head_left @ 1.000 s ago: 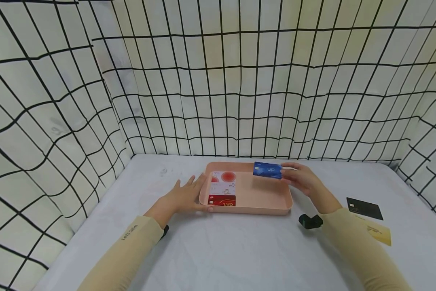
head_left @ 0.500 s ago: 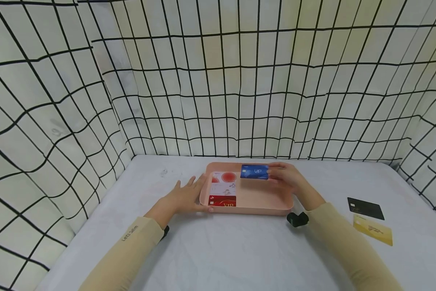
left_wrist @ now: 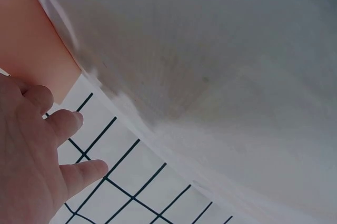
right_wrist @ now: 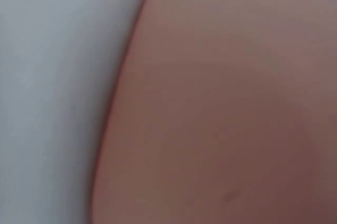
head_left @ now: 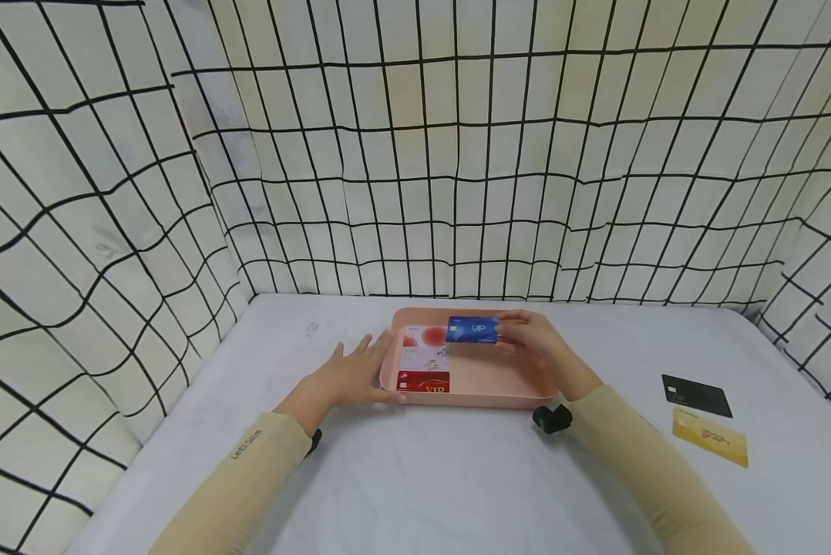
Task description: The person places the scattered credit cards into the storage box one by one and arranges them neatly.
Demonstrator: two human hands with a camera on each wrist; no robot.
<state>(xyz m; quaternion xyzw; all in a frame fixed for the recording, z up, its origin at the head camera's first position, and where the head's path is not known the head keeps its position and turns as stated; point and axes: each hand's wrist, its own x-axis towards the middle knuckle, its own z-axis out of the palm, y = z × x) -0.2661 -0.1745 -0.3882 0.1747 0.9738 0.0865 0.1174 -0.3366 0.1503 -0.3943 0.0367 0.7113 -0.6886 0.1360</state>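
In the head view, my right hand (head_left: 535,339) pinches the right end of a blue VIP card (head_left: 471,330), holding it over the back of a pink tray (head_left: 502,378). My left hand (head_left: 351,378) lies against the tray's left side with its fingers spread; the left wrist view shows that hand (left_wrist: 31,150) beside the pink tray wall (left_wrist: 31,34). Along the tray's left side lie a red VIP card (head_left: 422,382) and, behind it, white cards (head_left: 424,356) with red and pink prints. The blue card's left end comes close to them. Neither hand nor card shows in the right wrist view.
A black card (head_left: 696,395) and a gold card (head_left: 710,437) lie on the white tabletop (head_left: 457,478) at the right. White walls with a black grid (head_left: 457,181) enclose the back and sides. A blurred pinkish surface (right_wrist: 221,103) fills most of the right wrist view.
My right hand has carried the blue card leftward over the tray, toward the cards at its left side, and the card now lies straighter. The left hand has stayed at the tray.
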